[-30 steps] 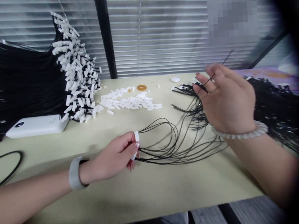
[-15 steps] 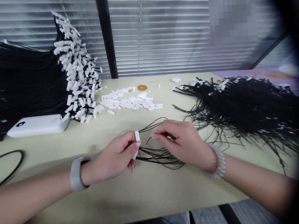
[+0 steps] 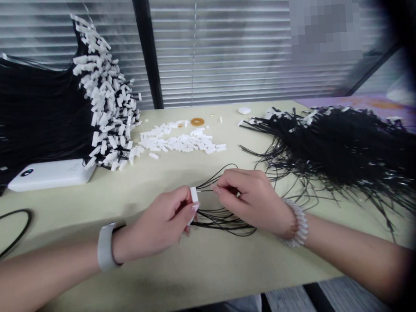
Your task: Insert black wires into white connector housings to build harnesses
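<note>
My left hand [image 3: 169, 215] is closed on a white plastic connector housing [image 3: 194, 195], pinched between thumb and fingers. Several thin black wires [image 3: 223, 217] run out of the housing's right side and loop beneath my right hand. Opposite it, my right hand [image 3: 248, 196] pinches a single black wire [image 3: 206, 191] between thumb and forefinger. That wire's bare, light-coloured tip points left at the upper part of the housing, just short of it or touching; I cannot tell which. The fingers of my left hand hide the housing's lower part.
Loose white housings [image 3: 182, 141] lie in a pile at mid-table. A big stack of black cables with white connectors [image 3: 109, 101] rises at left, behind a white power bank [image 3: 52, 175]. More black wires [image 3: 336, 152] spread at right. An orange ring [image 3: 197, 121] lies near the blinds.
The wire in my right hand has swung up and straightened, and its tip is now beside the housing. My left hand has shifted slightly right with the housing.
</note>
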`<action>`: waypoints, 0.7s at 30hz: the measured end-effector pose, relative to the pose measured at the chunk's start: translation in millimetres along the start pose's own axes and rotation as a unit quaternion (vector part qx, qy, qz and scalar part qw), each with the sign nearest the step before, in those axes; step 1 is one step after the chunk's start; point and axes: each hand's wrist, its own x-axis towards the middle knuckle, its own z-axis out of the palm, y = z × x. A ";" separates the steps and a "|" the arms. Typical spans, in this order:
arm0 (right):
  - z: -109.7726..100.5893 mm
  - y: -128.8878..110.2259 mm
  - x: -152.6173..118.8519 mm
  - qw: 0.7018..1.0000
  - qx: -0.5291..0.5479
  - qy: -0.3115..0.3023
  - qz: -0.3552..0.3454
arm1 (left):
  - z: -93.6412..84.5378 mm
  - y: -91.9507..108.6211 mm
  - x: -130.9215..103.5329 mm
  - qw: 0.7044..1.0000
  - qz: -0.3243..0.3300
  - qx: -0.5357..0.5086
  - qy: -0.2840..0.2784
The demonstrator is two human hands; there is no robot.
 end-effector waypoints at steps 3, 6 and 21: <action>0.1 0.9 -0.3 1.000 -0.001 0.004 0.004 | 0.3 0.4 -0.3 1.000 -0.001 0.002 -0.002; 0.6 2.2 -0.1 1.000 -0.005 0.001 0.005 | 0.6 0.8 0.2 1.000 0.002 0.004 -0.001; 1.6 7.1 -5.3 0.988 -0.093 0.041 -0.112 | 0.2 0.1 -0.4 1.000 0.011 0.006 -0.010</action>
